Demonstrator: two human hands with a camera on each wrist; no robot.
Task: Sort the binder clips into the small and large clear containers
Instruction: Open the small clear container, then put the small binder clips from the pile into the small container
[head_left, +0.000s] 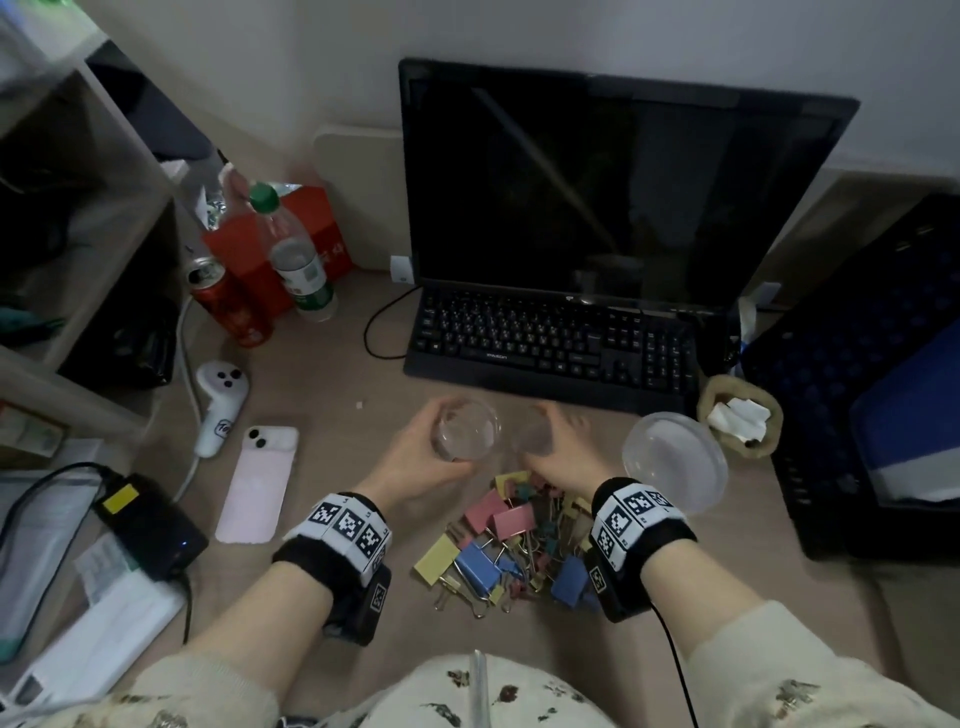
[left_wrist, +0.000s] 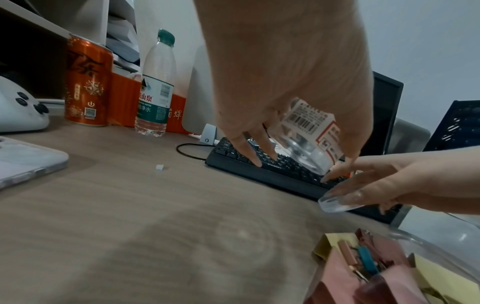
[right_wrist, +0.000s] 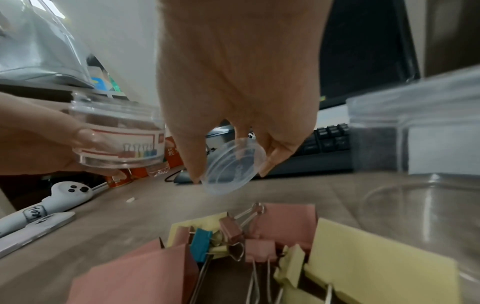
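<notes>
A heap of pink, yellow and blue binder clips (head_left: 511, 540) (right_wrist: 259, 251) lies on the desk just behind my wrists. My left hand (head_left: 415, 457) grips the small clear container (head_left: 466, 427) (left_wrist: 309, 135) (right_wrist: 116, 133), lifted and tilted, with a clip label on its side. My right hand (head_left: 558, 452) pinches its round clear lid (head_left: 531, 431) (left_wrist: 337, 201) (right_wrist: 233, 166) between fingertips, just right of the container and apart from it. The large clear container (head_left: 675, 460) (right_wrist: 420, 185) stands to the right of the right hand.
A black keyboard (head_left: 550, 348) and monitor (head_left: 597, 182) stand right behind the hands. A pink phone (head_left: 257, 483), a white device (head_left: 221, 405), a red can (head_left: 228, 306) and a water bottle (head_left: 296, 254) are at the left. A beige pouch (head_left: 740, 421) and dark case (head_left: 872, 389) lie right.
</notes>
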